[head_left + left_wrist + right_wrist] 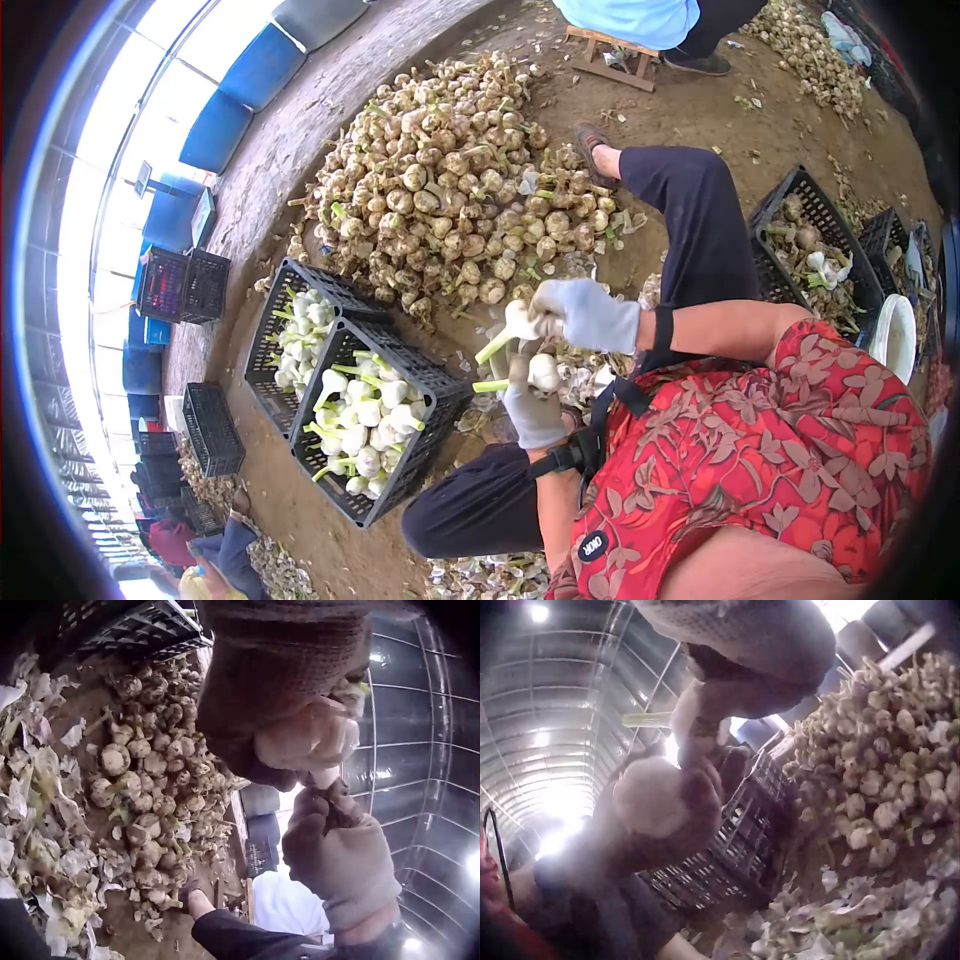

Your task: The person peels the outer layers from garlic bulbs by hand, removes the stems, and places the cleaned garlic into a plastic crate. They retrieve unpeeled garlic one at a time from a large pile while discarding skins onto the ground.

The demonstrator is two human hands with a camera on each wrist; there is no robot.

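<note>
Both hands wear pale gloves and stand close together over the lap. My right hand [595, 315] grips a white garlic bulb [520, 322] whose green stem points down and left. Just below it, my left hand [535, 408] holds another garlic bulb [545, 373], also with a short green stem. In the left wrist view, the left hand's garlic bulb [307, 739] is large near the camera, and the right hand [337, 855] is beyond it. The right wrist view shows the left hand's rounded bulb [649, 796] under the right hand [742, 645].
A big heap of unpeeled garlic [430, 190] lies ahead. Two black crates [385, 500] with cleaned white bulbs stand beside it. Loose skins [52, 847] litter the ground. Another crate [870, 270] and a white bucket [895, 335] are to the right. A seated person [630, 20] is nearby.
</note>
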